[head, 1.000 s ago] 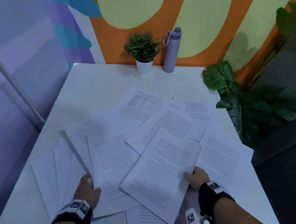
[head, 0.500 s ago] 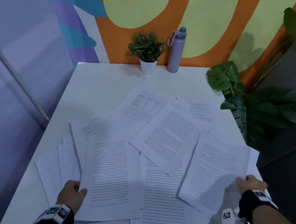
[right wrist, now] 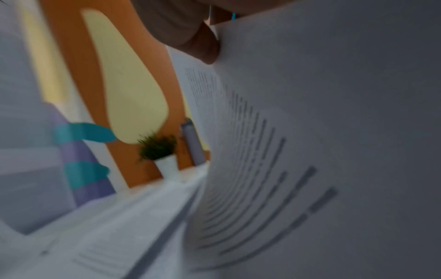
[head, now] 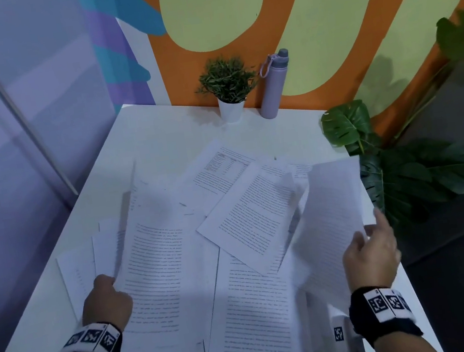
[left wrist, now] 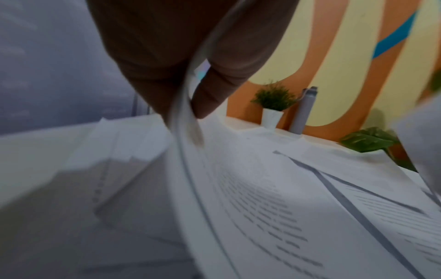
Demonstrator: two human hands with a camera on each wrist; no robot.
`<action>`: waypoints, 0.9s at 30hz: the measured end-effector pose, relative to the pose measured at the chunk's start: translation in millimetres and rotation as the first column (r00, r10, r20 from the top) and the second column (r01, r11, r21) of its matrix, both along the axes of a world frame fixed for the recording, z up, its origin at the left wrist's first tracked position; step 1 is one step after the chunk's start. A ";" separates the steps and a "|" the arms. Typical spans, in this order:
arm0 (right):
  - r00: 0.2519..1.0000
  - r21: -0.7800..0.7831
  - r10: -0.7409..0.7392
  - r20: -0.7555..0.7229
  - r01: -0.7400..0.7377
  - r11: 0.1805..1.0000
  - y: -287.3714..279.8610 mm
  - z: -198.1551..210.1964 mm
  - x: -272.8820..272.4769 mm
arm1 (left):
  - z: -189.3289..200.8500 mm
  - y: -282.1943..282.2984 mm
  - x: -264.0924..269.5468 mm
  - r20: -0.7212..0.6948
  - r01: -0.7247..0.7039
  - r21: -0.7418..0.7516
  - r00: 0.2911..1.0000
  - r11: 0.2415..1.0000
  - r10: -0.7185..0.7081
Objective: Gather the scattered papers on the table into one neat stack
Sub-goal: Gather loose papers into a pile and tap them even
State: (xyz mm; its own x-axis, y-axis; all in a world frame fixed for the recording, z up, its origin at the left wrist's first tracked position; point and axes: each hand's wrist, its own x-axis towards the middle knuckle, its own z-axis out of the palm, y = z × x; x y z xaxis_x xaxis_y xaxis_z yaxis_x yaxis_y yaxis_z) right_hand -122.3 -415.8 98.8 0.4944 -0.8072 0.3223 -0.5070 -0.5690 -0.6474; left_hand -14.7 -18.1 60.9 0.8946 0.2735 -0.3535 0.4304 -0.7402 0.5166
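Several printed white sheets lie overlapping across the white table (head: 158,132). My left hand (head: 107,297) pinches the left edge of a large printed sheet (head: 161,276) near the table's left side; the left wrist view shows thumb and fingers (left wrist: 214,90) clamped on that curling paper edge (left wrist: 186,132). My right hand (head: 371,251) holds a printed sheet (head: 333,215) lifted and curved upward at the table's right edge. In the right wrist view the thumb (right wrist: 198,43) presses on that raised sheet (right wrist: 310,151). A tilted sheet (head: 251,215) lies in the middle.
A small potted plant (head: 228,92) in a white pot and a lilac bottle (head: 273,85) stand at the table's far edge by the orange and yellow wall. A large-leaved floor plant (head: 398,169) grows close to the table's right side. A glass partition runs along the left.
My right hand moved from the near middle to the right edge, took a sheet there and lifted it so that it curls up. My left hand slid left and gripped the large sheet's edge.
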 end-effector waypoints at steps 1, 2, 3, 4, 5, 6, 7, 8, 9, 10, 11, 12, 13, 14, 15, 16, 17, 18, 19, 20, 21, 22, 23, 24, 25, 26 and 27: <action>0.999 -0.050 0.010 0.039 -0.008 0.999 4.3 8.9 4.4 | 3.3 2.0 -3.3 0.012 0.013 0.010 1.000 1.000 -0.013; 0.995 -0.127 0.049 0.093 -0.037 0.991 7.9 15.5 8.3 | 6.3 4.5 -6.9 0.027 0.032 0.015 0.999 0.999 -0.032; 0.982 -0.216 0.116 0.152 -0.082 0.973 10.4 19.9 11.5 | 9.8 7.2 -10.4 0.038 0.045 0.011 0.998 0.999 -0.046; 0.956 -0.277 0.198 0.215 -0.134 0.951 12.5 23.1 15.3 | 12.5 10.6 -13.7 0.048 0.051 0.000 0.998 0.999 -0.051; 0.920 -0.307 0.278 0.276 -0.190 0.933 15.7 27.3 19.7 | 14.6 14.3 -16.6 0.053 0.046 -0.014 0.998 0.999 -0.045; 0.879 -0.324 0.346 0.328 -0.240 0.915 19.4 32.2 24.8 | 14.9 18.7 -18.9 0.059 0.034 -0.027 0.998 0.999 -0.032; 0.842 -0.339 0.392 0.370 -0.270 0.901 23.7 37.5 30.7 | 14.3 23.5 -21.0 0.063 0.015 -0.041 0.998 0.999 -0.012; 0.822 -0.333 0.400 0.404 -0.275 0.902 27.6 42.4 37.2 | 12.4 28.3 -22.9 0.065 -0.007 -0.060 0.998 0.998 0.011; 0.819 -0.300 0.383 0.428 -0.271 0.915 30.2 44.7 44.5 | 10.3 33.1 -25.1 0.064 -0.026 -0.082 0.997 0.996 0.032; 0.827 -0.239 0.341 0.447 -0.257 0.937 30.9 45.0 52.8 | 7.8 37.5 -27.2 0.060 -0.039 -0.104 0.997 0.994 0.045; 0.836 -0.169 0.301 0.459 -0.250 0.953 30.9 43.9 61.4 | 5.3 41.5 -29.4 0.051 -0.047 -0.121 0.997 0.992 0.054; 0.850 -0.070 0.251 0.464 -0.248 0.966 30.5 39.9 70.1 | 2.2 45.4 -30.8 0.032 -0.054 -0.135 0.998 0.989 0.059; 0.874 0.060 0.195 0.445 -0.246 0.967 30.8 34.2 78.0 | -0.6 48.5 -31.9 -0.003 -0.061 -0.149 0.998 0.987 0.062; 0.907 0.206 0.143 0.397 -0.240 0.949 31.0 24.1 85.5 | -4.6 51.5 -32.9 -0.044 -0.066 -0.158 0.997 0.985 0.060; 0.941 0.327 0.107 0.321 -0.216 0.920 30.5 11.0 92.4 | -8.9 53.8 -33.4 -0.089 -0.074 -0.163 0.994 0.984 0.060; 0.970 0.394 0.095 0.225 -0.179 0.901 29.5 -3.7 98.7 | -14.8 56.4 -32.8 -0.131 -0.082 -0.166 0.990 0.983 0.061; 0.988 0.426 0.107 0.112 -0.146 0.893 27.7 -19.3 103.8 | -19.7 57.9 -32.5 -0.163 -0.085 -0.167 0.985 0.982 0.057; 0.992 0.451 0.123 -0.007 -0.107 0.886 26.4 -33.1 106.8 | -24.7 58.0 -32.0 -0.193 -0.090 -0.169 0.980 0.982 0.056; 0.983 0.481 0.145 -0.115 -0.073 0.874 25.6 -45.3 108.9 | -28.4 56.7 -31.2 -0.220 -0.095 -0.174 0.974 0.980 0.055; 0.966 0.517 0.171 -0.192 -0.049 0.855 23.5 -57.8 110.2 | -31.7 53.8 -29.4 -0.244 -0.096 -0.181 0.968 0.979 0.050; 0.952 0.549 0.187 -0.243 -0.024 0.835 21.9 -68.1 110.3 | -33.7 49.6 -26.8 -0.269 -0.091 -0.180 0.962 0.979 0.039; 0.941 0.567 0.188 -0.280 0.004 0.824 20.4 -77.0 110.3 | -34.7 44.6 -24.0 -0.296 -0.083 -0.170 0.955 0.982 0.029; 0.934 0.574 0.182 -0.307 0.029 0.818 19.8 -83.1 109.8 | -34.3 39.7 -20.9 -0.309 -0.060 -0.151 0.951 0.987 0.011; 0.927 0.570 0.178 -0.331 0.046 0.821 19.1 -88.5 110.2 | -34.0 35.3 -18.1 -0.290 -0.034 -0.130 0.957 0.991 -0.005; 0.925 0.578 0.178 -0.335 0.052 0.814 20.1 -91.1 110.5 | -34.9 31.9 -14.9 -0.244 -0.012 -0.113 0.970 0.993 -0.016; 0.924 0.587 0.188 -0.333 0.047 0.808 20.9 -93.6 112.1 | -35.8 30.6 -11.8 -0.183 -0.010 -0.106 0.983 0.994 -0.010; 0.918 0.596 0.211 -0.336 0.033 0.802 23.2 -94.0 112.9 | -39.6 30.7 -9.2 -0.136 -0.025 -0.088 0.991 0.996 0.013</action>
State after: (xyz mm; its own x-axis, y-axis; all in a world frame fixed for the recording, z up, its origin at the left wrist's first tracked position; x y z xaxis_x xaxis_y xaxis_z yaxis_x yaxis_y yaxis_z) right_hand -9.3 -392.6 4.8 0.5544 -0.7232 -0.4119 -0.7402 -0.2023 -0.6413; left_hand -24.0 12.6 21.2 0.8317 0.2522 -0.4947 0.5146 -0.6848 0.5159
